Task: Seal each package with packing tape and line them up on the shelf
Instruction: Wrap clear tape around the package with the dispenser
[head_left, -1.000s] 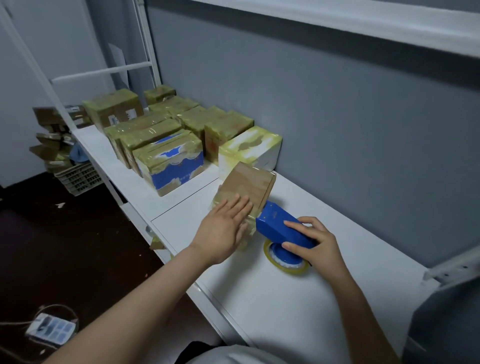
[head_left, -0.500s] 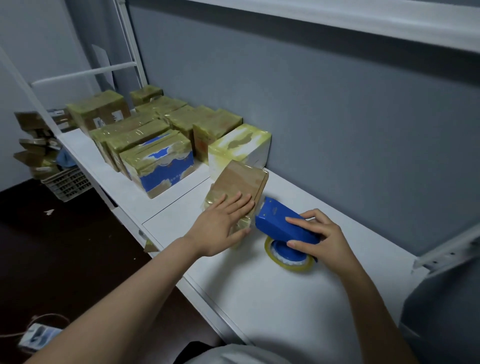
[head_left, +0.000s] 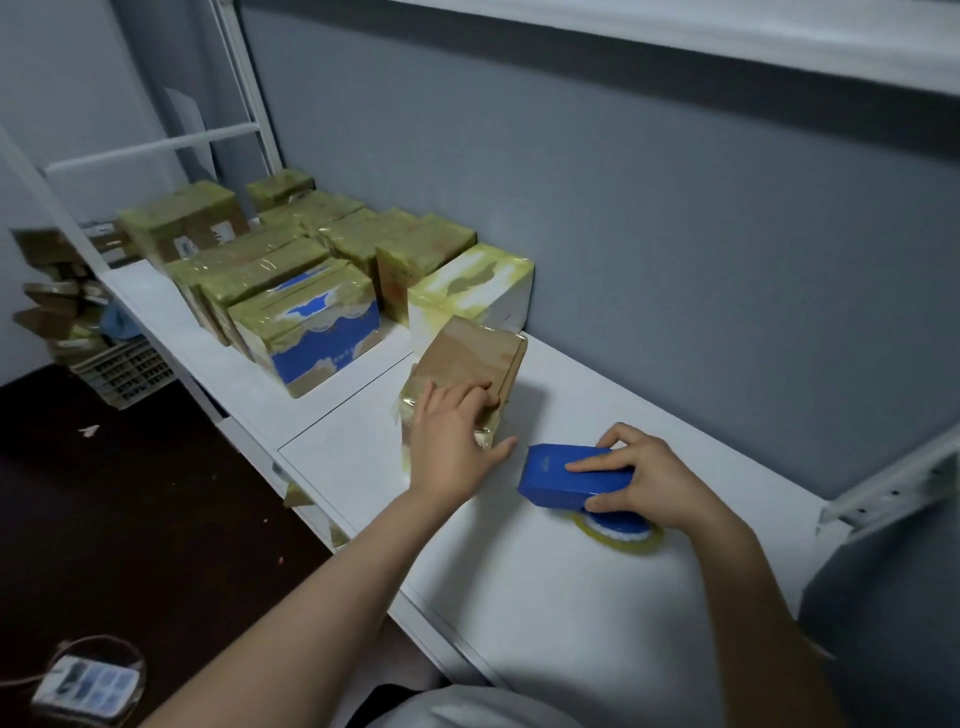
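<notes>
While looking down at the white metal shelf (head_left: 571, 597), saw rows of yellow-taped cardboard boxes (head_left: 291, 291) lined up at its left. Found the brown cardboard package (head_left: 470, 358), partly taped, just right of them. Pressed the left hand (head_left: 452, 441) against it, fingers uncurled. Clamped the right hand (head_left: 649, 480) round the blue plastic tape dispenser (head_left: 566, 475), resting its yellowish roll (head_left: 618, 538) on the shelf.

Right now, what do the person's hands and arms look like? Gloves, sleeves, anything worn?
Left hand and right hand are bare: no gloves, rings or watch. Left forearm and right forearm show no sleeves up to the frame edge. A pale grey garment shows at the bottom edge.
</notes>
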